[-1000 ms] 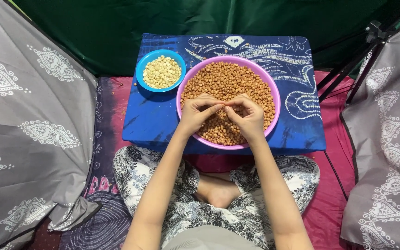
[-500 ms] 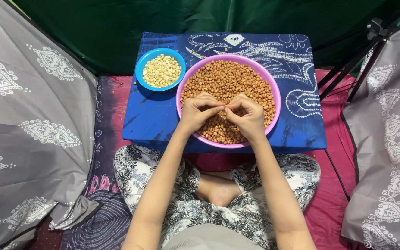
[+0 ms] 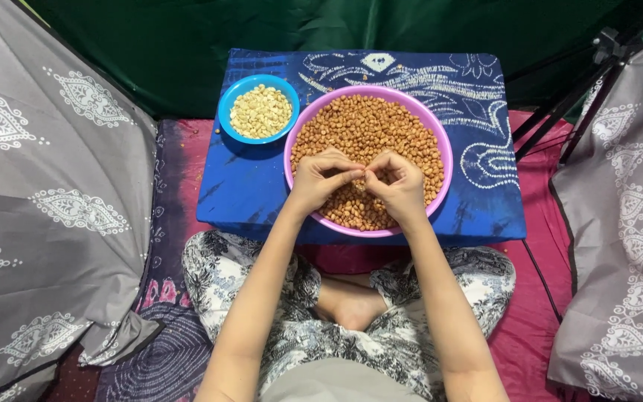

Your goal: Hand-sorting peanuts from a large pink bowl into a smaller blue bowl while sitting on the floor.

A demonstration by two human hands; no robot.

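A pink bowl [image 3: 292, 168] full of brown unpeeled peanuts [image 3: 370, 128] stands on a low table under a blue patterned cloth [image 3: 254, 190]. My left hand [image 3: 321, 179] and my right hand [image 3: 397, 183] meet over the near part of the bowl, fingertips pinched together on a single peanut [image 3: 362, 177] between them. To the left, a smaller blue bowl [image 3: 225, 110] holds pale peeled peanuts [image 3: 260, 112].
Grey patterned fabric [image 3: 46, 193] hangs at both sides, a green sheet [image 3: 262, 30] at the back. Black tripod legs [image 3: 582, 82] stand at the right. My crossed legs in floral trousers [image 3: 225, 283] rest on a red mat [image 3: 537, 327].
Both hands stay over the bowl; only the fingers shift slightly as they work the peanut between them.
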